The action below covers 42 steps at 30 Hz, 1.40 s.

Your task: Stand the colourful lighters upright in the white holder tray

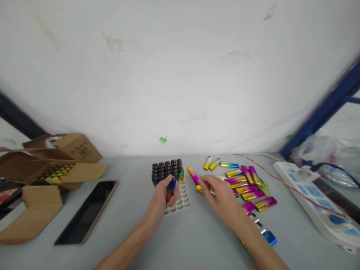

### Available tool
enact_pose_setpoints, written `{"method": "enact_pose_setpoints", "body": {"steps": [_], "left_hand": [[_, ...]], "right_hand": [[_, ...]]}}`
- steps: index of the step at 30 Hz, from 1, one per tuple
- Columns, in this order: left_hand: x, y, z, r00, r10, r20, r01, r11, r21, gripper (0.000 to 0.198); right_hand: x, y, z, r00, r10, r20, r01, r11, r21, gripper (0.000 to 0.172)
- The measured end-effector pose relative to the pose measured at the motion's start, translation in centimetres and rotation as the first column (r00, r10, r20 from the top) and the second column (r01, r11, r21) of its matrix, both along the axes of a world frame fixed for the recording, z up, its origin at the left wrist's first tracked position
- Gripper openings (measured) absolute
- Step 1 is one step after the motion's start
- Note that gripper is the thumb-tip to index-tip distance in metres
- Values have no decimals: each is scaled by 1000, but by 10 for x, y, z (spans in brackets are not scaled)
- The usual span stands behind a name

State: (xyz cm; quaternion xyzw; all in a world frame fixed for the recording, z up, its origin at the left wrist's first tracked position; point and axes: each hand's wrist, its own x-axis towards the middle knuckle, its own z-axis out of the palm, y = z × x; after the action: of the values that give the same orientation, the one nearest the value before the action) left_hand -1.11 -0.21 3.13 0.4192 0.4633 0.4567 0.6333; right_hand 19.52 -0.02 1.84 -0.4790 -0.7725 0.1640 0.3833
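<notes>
My left hand (164,198) is closed around a lighter with a blue and gold body (170,186), held upright over a white slotted tray (182,198). The tray's far rows hold several lighters (166,169) standing with black tops up. My right hand (218,194) rests to the right of the tray, fingers curled and pinching a yellow lighter (200,188) on the table. A pink and yellow lighter (193,174) lies just beyond its fingertips. A loose heap of shiny pink, yellow and blue lighters (247,185) spreads right of that hand.
An open cardboard box (53,165) with more lighters stands at the left. A dark phone (87,212) lies flat beside it. A white power strip (315,198) with an orange wire runs along the right. A white wall (180,75) rises behind the grey table (191,240).
</notes>
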Motion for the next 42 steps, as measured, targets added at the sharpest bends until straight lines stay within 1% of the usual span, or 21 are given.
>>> {"method": "enact_pose_setpoints", "body": {"steps": [2, 5, 10, 12, 14, 16, 17, 18, 20, 22, 24, 27, 29, 31, 33, 35, 39, 42], "left_hand": [[0, -1, 3, 1000, 15, 2, -15, 999, -35, 49], [-1, -2, 5, 999, 40, -17, -40, 998, -37, 46], [-1, 0, 2, 1000, 12, 13, -11, 1000, -13, 53], [-1, 1, 0, 1000, 6, 19, -7, 999, 42, 55], [-1, 0, 1, 1000, 5, -17, -3, 989, 148, 50], [-3, 0, 4, 993, 18, -117, 18, 952, 304, 41], [-5, 0, 6, 981, 40, -190, 37, 921, 387, 37], [-8, 1, 9, 960, 77, -269, 62, 879, 472, 35], [-13, 2, 15, 893, 195, -406, 111, 778, 619, 31], [-18, 6, 19, 816, 327, -476, 151, 675, 722, 25], [-20, 11, 21, 761, 410, -502, 197, 591, 782, 19], [-21, 21, 16, 698, 475, -536, 276, 512, 813, 15], [-22, 28, 11, 644, 523, -558, 314, 484, 817, 15], [-24, 35, 5, 577, 562, -593, 364, 474, 802, 15], [-25, 40, 2, 509, 571, -645, 435, 475, 765, 15], [-25, 43, 2, 453, 562, -692, 509, 474, 718, 13], [-20, 45, 7, 392, 534, -749, 606, 463, 647, 14], [-17, 45, 9, 376, 533, -758, 601, 482, 638, 14]], "right_hand": [[0, 0, 0, 1000, 5, 3, -5, 1000, -13, 20], [1, 1, -1, 1000, 15, 8, -14, 999, -41, 22], [2, 2, -2, 999, 10, 37, -8, 998, -59, 21], [2, 1, -1, 998, 16, 63, -12, 998, -66, 20], [0, -1, 2, 996, 19, 91, -12, 997, -72, 20], [-1, -4, 5, 991, 27, 128, -17, 997, -76, 20], [-3, -6, 7, 988, 36, 147, -25, 997, -74, 20], [-4, -7, 8, 985, 47, 165, -37, 997, -67, 21], [-5, -10, 11, 980, 64, 191, -57, 997, -44, 21], [-6, -12, 13, 978, 63, 200, -59, 998, -25, 22], [-6, -13, 14, 980, 54, 192, -50, 998, -25, 22], [-3, -12, 17, 984, 36, 176, -30, 999, -35, 21], [0, -11, 19, 984, 17, 176, -11, 999, -35, 22], [3, -11, 21, 986, 0, 168, 5, 1000, -29, 23], [6, -10, 23, 989, -13, 149, 17, 1000, -24, 23], [8, -10, 24, 991, -16, 132, 20, 999, -26, 24], [11, -9, 24, 995, -5, 103, 7, 1000, -17, 24], [18, -5, 27, 995, -53, 82, 52, 999, 7, 23]]}}
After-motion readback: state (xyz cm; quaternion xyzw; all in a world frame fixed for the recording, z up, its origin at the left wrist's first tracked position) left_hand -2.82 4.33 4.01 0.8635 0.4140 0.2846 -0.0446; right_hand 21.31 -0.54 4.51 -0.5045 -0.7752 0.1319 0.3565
